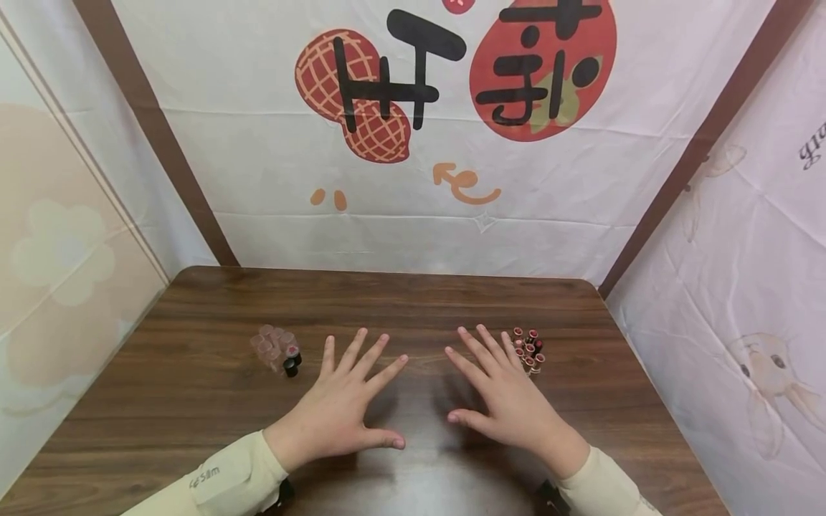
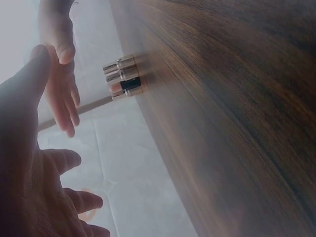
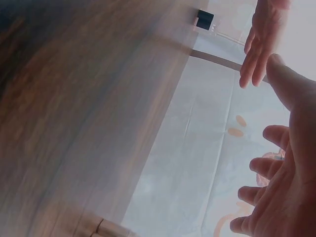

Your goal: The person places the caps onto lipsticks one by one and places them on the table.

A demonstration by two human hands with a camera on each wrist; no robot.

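My left hand [image 1: 338, 405] is held over the table with its fingers spread, holding nothing. Likewise spread and bare, my right hand [image 1: 516, 405] is over the table on the other side, palm down. Just beyond the right fingertips stands a tight group of small lipstick-like tubes [image 1: 529, 360] with gold rims and red centres, partly covered by the fingers. To the left of the left hand sits a cluster of small clear pinkish caps [image 1: 274, 347]. Two short black pieces [image 1: 291, 368] stand at that cluster's right edge.
The brown wood-grain table [image 1: 413, 301] has rounded far corners. Behind it hangs a white printed cloth [image 1: 413, 244], with further cloth walls on the left and right [image 1: 729, 301]. In the left wrist view the gold-rimmed tubes [image 2: 123, 74] stand near the table's edge.
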